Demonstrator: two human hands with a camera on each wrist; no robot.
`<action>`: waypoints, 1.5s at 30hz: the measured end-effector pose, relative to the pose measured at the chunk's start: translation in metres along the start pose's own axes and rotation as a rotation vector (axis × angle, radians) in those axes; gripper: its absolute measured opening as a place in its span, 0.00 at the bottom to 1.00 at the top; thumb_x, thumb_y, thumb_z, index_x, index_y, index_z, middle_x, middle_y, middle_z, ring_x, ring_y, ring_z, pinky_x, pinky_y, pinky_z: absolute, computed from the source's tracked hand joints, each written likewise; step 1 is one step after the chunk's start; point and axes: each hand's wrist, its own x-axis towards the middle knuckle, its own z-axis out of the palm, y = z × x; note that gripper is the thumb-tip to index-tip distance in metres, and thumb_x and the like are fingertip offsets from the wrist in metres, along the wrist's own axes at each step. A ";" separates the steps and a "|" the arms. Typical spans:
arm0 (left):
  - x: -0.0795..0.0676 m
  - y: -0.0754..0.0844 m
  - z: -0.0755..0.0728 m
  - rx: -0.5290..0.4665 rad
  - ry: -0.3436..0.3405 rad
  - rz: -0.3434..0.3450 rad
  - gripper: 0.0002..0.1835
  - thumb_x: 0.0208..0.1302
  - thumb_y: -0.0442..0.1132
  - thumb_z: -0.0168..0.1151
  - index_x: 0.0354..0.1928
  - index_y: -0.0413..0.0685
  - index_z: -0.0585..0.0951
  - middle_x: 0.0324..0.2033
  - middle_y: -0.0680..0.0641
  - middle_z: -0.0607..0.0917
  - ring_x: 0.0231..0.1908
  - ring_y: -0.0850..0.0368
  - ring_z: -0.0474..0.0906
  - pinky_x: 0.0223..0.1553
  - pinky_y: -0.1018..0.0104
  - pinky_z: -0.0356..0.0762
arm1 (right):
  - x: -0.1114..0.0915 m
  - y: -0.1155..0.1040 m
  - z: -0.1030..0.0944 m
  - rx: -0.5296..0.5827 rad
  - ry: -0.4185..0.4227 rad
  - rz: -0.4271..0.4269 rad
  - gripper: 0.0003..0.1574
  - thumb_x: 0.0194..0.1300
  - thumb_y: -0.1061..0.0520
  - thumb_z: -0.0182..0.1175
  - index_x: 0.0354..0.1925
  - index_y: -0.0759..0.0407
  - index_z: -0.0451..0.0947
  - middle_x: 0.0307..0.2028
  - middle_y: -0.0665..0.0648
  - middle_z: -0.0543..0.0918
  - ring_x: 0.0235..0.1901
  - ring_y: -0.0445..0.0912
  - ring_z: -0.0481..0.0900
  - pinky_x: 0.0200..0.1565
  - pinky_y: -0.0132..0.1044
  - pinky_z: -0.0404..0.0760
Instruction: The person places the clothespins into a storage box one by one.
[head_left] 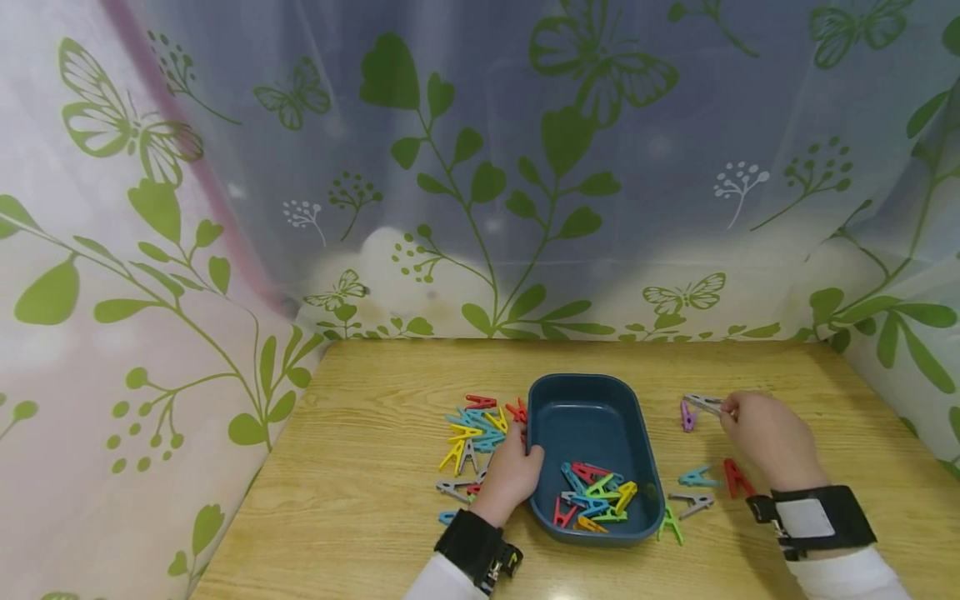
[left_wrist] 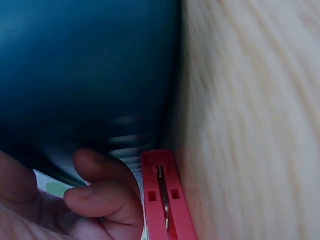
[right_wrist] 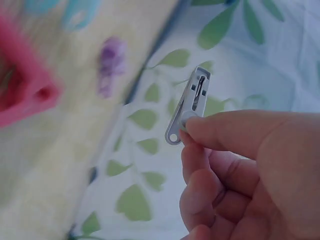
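A dark blue plastic bin [head_left: 592,392] sits on the table with several colourful clothespins [head_left: 596,496] in its near end. My left hand [head_left: 512,477] grips its left side, thumb at the rim; in the left wrist view, bent fingers [left_wrist: 107,195] lie against the outer wall, beside a red clothespin [left_wrist: 167,200]. To the right of the bin, my right hand [head_left: 772,437] pinches a grey clothespin [right_wrist: 192,107] between thumb and forefinger, above the table. A purple clothespin [head_left: 687,417] lies just left of that hand.
Loose clothespins [head_left: 468,433] in several colours lie left of the bin, some partly hidden by my left hand. Right of it are blue [head_left: 697,477], red [head_left: 737,479], grey [head_left: 692,502] and green [head_left: 671,523] ones. A patterned curtain [head_left: 480,208] hangs behind the wooden table [head_left: 360,467].
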 end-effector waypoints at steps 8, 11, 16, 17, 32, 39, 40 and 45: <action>-0.001 0.001 -0.001 -0.009 -0.002 -0.004 0.21 0.76 0.40 0.53 0.65 0.39 0.70 0.39 0.41 0.81 0.38 0.52 0.78 0.36 0.59 0.75 | -0.009 -0.045 -0.006 0.012 0.024 -0.134 0.06 0.66 0.62 0.65 0.35 0.67 0.82 0.26 0.56 0.80 0.20 0.42 0.70 0.23 0.37 0.68; -0.001 0.001 -0.001 -0.010 -0.003 -0.008 0.21 0.76 0.40 0.53 0.66 0.39 0.70 0.38 0.42 0.80 0.37 0.52 0.78 0.35 0.60 0.74 | -0.015 -0.062 -0.007 0.002 0.038 -0.178 0.05 0.65 0.62 0.68 0.34 0.63 0.82 0.26 0.53 0.79 0.21 0.41 0.70 0.24 0.36 0.70; 0.001 0.000 0.000 -0.004 -0.002 -0.008 0.22 0.76 0.40 0.53 0.66 0.39 0.69 0.40 0.41 0.81 0.38 0.52 0.79 0.36 0.60 0.75 | -0.022 -0.084 -0.002 -0.007 0.048 -0.228 0.06 0.62 0.61 0.71 0.34 0.60 0.82 0.27 0.51 0.78 0.23 0.39 0.70 0.25 0.35 0.70; 0.001 -0.001 0.000 -0.003 0.000 -0.007 0.22 0.76 0.40 0.53 0.66 0.39 0.69 0.41 0.41 0.81 0.39 0.52 0.79 0.36 0.59 0.75 | -0.023 -0.087 -0.001 -0.008 0.045 -0.239 0.06 0.62 0.60 0.71 0.34 0.60 0.82 0.27 0.50 0.77 0.22 0.38 0.70 0.25 0.34 0.70; 0.000 0.001 -0.001 0.003 0.012 0.008 0.21 0.75 0.40 0.53 0.65 0.38 0.70 0.39 0.42 0.82 0.38 0.52 0.79 0.36 0.59 0.76 | -0.030 -0.106 0.023 -0.076 0.052 -0.406 0.10 0.59 0.61 0.73 0.27 0.51 0.80 0.24 0.45 0.73 0.21 0.35 0.64 0.24 0.30 0.66; -0.001 0.002 -0.001 -0.005 0.004 0.003 0.21 0.75 0.40 0.53 0.65 0.39 0.70 0.38 0.42 0.81 0.36 0.52 0.78 0.35 0.59 0.75 | -0.030 -0.105 0.027 -0.085 0.036 -0.421 0.11 0.58 0.60 0.74 0.26 0.49 0.81 0.24 0.44 0.75 0.21 0.33 0.66 0.25 0.30 0.69; -0.002 0.002 -0.001 -0.006 0.004 0.005 0.21 0.75 0.39 0.53 0.65 0.39 0.70 0.37 0.42 0.81 0.36 0.53 0.79 0.35 0.60 0.75 | -0.031 -0.106 0.027 -0.089 0.031 -0.422 0.11 0.58 0.60 0.75 0.26 0.49 0.81 0.24 0.44 0.75 0.21 0.33 0.66 0.25 0.30 0.69; -0.003 0.003 -0.001 -0.008 0.005 0.010 0.21 0.75 0.39 0.53 0.65 0.39 0.70 0.36 0.43 0.80 0.36 0.52 0.78 0.34 0.60 0.74 | -0.031 -0.107 0.027 -0.104 0.011 -0.422 0.12 0.55 0.59 0.77 0.26 0.49 0.81 0.24 0.44 0.76 0.22 0.33 0.69 0.26 0.31 0.71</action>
